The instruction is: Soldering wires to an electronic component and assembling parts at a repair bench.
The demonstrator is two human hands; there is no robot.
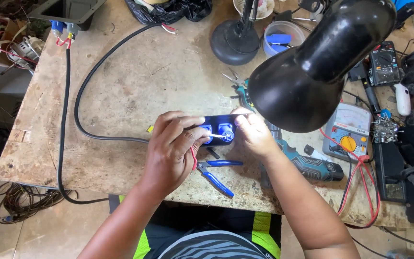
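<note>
Both hands on black box (blue sockets inside, perhaps wired).

The black lamp shade hides the bench at two o'clock, covering part of the analog meter. The left hand covers the black socket box's left end.

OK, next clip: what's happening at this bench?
A person sits at a worn wooden workbench, both hands on a small black panel with two blue round connectors. The left hand feeds thin wires to a connector; the right hand steadies the panel's end. Blue-handled cutters lie just below, a black desk lamp overhangs, and an analog meter sits right.
</note>
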